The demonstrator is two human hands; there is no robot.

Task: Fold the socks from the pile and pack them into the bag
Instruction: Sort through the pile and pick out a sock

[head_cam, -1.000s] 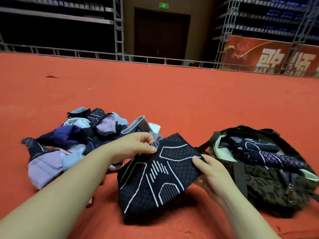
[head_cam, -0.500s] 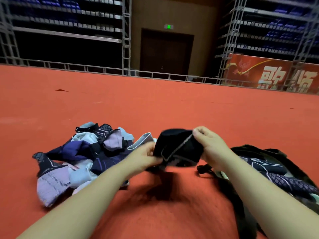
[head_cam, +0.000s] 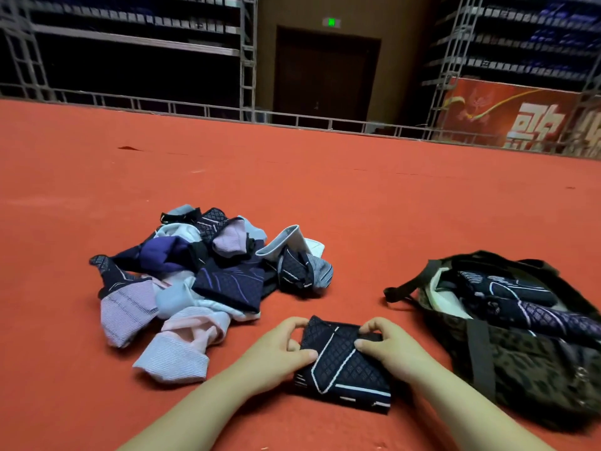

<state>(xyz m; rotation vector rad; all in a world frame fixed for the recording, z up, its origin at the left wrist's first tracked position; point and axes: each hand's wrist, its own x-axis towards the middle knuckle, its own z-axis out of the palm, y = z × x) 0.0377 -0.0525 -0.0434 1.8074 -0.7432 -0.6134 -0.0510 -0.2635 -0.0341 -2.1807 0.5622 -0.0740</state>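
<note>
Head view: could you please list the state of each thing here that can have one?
Dark sock: folded, flat on the red floor, gripped by both hands.
Left hand: grips the sock's left edge.
Right hand: grips the sock's right edge.
Pile: loose, unfolded socks, heaped.
Bag: open, dark socks inside.
Door: closed.

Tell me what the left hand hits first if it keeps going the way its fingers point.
The left hand already grips the folded navy patterned sock; its fingers point rightward, so beyond the sock probably the right hand.
</note>
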